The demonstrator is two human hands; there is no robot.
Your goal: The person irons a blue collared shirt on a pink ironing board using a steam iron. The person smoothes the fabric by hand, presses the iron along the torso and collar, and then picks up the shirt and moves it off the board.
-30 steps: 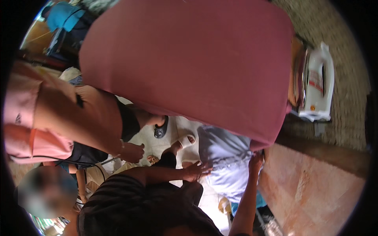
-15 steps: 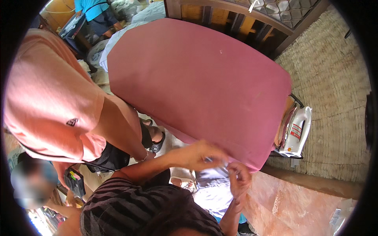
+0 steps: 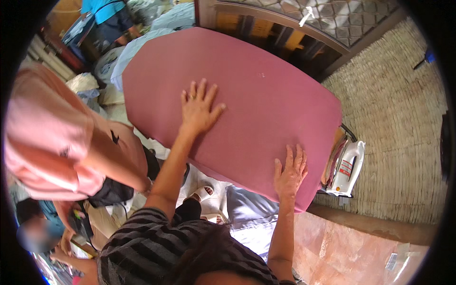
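Observation:
A large ironing board with a dusky pink cover lies in front of me. My left hand rests flat near the middle of its surface, fingers spread, a ring on one finger. Nearer the front right edge, my right hand also lies palm down with the fingers apart. Neither hand holds anything. At the board's right end a white iron stands on a rest, a short way from my right hand. Pale grey-blue cloth hangs below the near edge, between my arms.
A person in a pink shirt stands close on my left. Further back is someone in a blue shirt, beside piled cloth. A dark wooden frame with a patterned panel borders the far side. A textured wall rises on the right.
My hands were close together at the near edge, by the pale cloth. They have parted and moved onto the board, the left far forward. The person in pink has shifted lower in view.

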